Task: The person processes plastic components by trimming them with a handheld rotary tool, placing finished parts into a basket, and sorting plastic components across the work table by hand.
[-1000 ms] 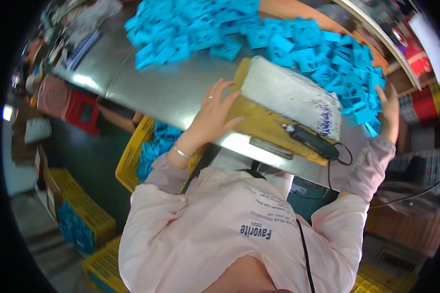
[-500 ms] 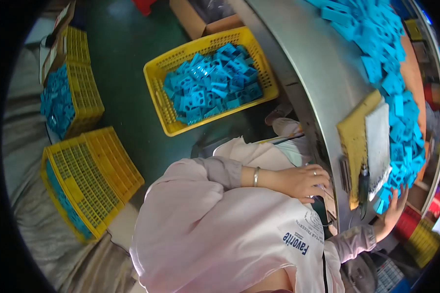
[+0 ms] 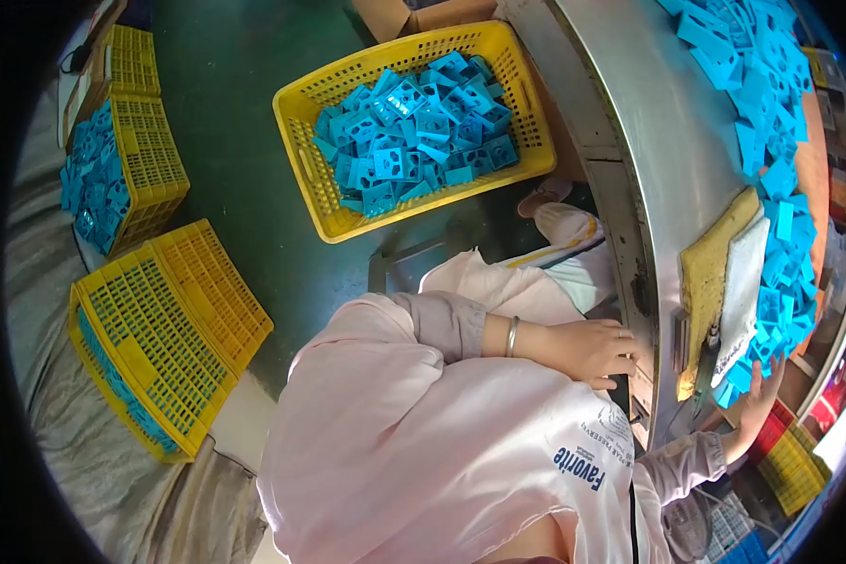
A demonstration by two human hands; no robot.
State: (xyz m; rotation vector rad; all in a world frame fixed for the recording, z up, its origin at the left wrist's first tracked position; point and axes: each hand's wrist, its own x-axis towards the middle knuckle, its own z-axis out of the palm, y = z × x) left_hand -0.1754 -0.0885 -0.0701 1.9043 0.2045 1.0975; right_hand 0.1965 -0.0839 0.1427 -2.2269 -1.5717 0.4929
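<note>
My left hand (image 3: 600, 352), with a bracelet on its wrist, is over my lap at the front edge of the workbench (image 3: 620, 141). Its fingers are bent but apart, and I see nothing held in them. On the right, my right hand (image 3: 758, 406) lies at the near end of a long pile of blue plastic pieces (image 3: 782, 249). Its fingers are spread and touch the pieces there. Beside the pile are a yellow cloth pad (image 3: 710, 273), a white cloth pad (image 3: 744, 282) and a dark, pen-like tool (image 3: 710, 362).
A yellow crate (image 3: 315, 211) full of blue pieces stands on the green floor (image 3: 226, 103) ahead. More yellow crates (image 3: 164, 329) with blue pieces are at the left. A cardboard box (image 3: 451, 13) is beyond the middle crate. Further crates (image 3: 799, 461) stand behind my right hand.
The view has shifted slightly, so the bench and pads appear further right and the middle crate higher. Both hands keep nearly the same places; the left fingers have shifted a little.
</note>
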